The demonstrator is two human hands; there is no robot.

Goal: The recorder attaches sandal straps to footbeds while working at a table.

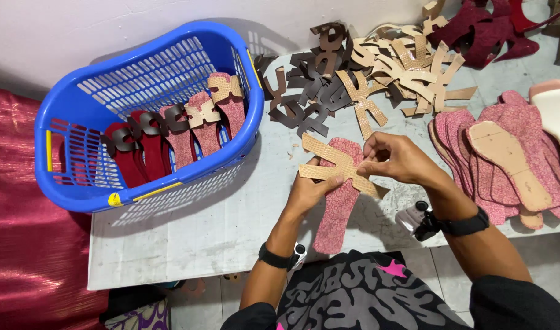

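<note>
A patterned dark shirt (pixel 359 293) fronts the pale worktable (pixel 188 238), where each hand (pixel 310 186) (pixel 393 157) pinches a tan strap piece (pixel 338 168).

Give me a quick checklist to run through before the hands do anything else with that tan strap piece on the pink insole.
1. Left hand gripping the tan strap piece: ok.
2. Right hand pinching the strap's right side: ok.
3. Strap lies across the pink insole: ok.
4. Strap bonded to insole: cannot tell.
5. Blue basket has room beside the finished pieces: ok.
6. Insole stack near the right hand: ok.
</note>
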